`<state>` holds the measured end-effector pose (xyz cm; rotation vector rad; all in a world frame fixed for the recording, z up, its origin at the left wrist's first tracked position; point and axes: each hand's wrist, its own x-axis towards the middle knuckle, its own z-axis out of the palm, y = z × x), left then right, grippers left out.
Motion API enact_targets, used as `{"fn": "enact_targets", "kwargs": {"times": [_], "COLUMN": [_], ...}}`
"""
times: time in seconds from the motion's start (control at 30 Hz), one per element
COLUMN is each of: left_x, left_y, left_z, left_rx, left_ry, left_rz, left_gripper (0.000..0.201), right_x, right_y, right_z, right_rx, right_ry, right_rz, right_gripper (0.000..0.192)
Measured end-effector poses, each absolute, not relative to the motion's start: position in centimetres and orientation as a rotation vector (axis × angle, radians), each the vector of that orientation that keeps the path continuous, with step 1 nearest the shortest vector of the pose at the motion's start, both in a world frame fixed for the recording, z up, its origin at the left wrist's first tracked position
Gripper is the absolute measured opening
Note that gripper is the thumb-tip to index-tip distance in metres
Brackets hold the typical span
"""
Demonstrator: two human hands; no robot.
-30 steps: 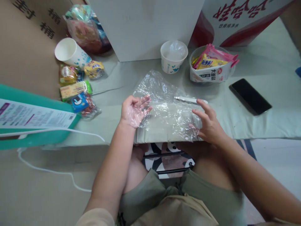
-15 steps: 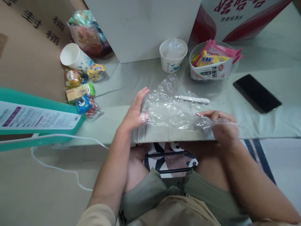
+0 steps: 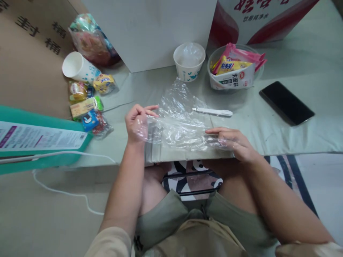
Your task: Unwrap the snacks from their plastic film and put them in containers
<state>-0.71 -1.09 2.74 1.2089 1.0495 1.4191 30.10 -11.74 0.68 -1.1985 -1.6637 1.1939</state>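
Note:
A crumpled clear plastic bag (image 3: pixel 179 132) is stretched between my hands along the table's front edge. My left hand (image 3: pixel 138 123) grips its left end, fingers curled and index finger pointing right. At the right end my right hand (image 3: pixel 233 141) holds the film, with the index finger reaching out over it. Just behind the bag lies a slim white tool (image 3: pixel 213 112) with a narrow metal-looking tip; its exact kind is unclear. It touches or nearly touches the film.
Behind stand a paper cup (image 3: pixel 189 67) with clear plastic inside and a bowl (image 3: pixel 230 84) of snack packets. A black phone (image 3: pixel 286 103) lies right. Left are a tipped paper cup (image 3: pixel 80 67), several wrapped snacks (image 3: pixel 85 107), a teal box (image 3: pixel 53 157) and a white cable (image 3: pixel 80 153).
My left hand has gone from open against the bag to closed on its left end, moving left. The film is pulled wider and flatter. The view has shifted slightly.

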Motion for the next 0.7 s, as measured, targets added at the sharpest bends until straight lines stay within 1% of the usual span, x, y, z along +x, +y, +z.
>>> {"fn": "enact_targets", "kwargs": {"times": [0.13,0.2,0.27,0.3,0.37,0.43,0.6,0.7], "left_x": [-1.7,-2.0,-2.0,-1.9,-1.6,-1.4,-1.5,-1.6], "left_y": [-0.3,-0.3,-0.6,-0.7,-0.9,-0.9,-0.4,-0.2], "left_z": [1.9,1.7,1.9,2.0,2.1,2.0,1.2,1.1], "left_rx": [1.201,1.182,1.116,1.087,1.094,1.166,1.377,1.416], "left_ry": [1.178,1.243,1.305,1.337,1.403,1.476,1.655,1.778], "left_rz": [1.552,1.513,1.416,1.353,1.205,1.084,1.045,0.975], "left_gripper": [0.026,0.024,0.018,0.016,0.015,0.012,0.021,0.024], "right_x": [28.9,28.4,27.9,27.7,27.2,26.9,27.3,28.1], "right_y": [-11.4,-11.2,-11.1,-11.1,-11.0,-11.0,-11.3,-11.4], "right_z": [0.4,0.2,0.0,0.0,0.0,0.1,0.3,0.3], "right_rx": [-1.377,-1.442,-1.444,-1.428,-1.42,-1.5,-1.814,-1.956], "right_ry": [-1.538,-1.432,-1.31,-1.255,-1.19,-1.2,-1.185,-1.204], "right_rz": [1.044,1.01,1.043,1.067,1.067,0.994,0.82,0.731], "right_gripper": [0.052,0.041,0.022,0.021,0.028,0.018,0.011,0.025]}}
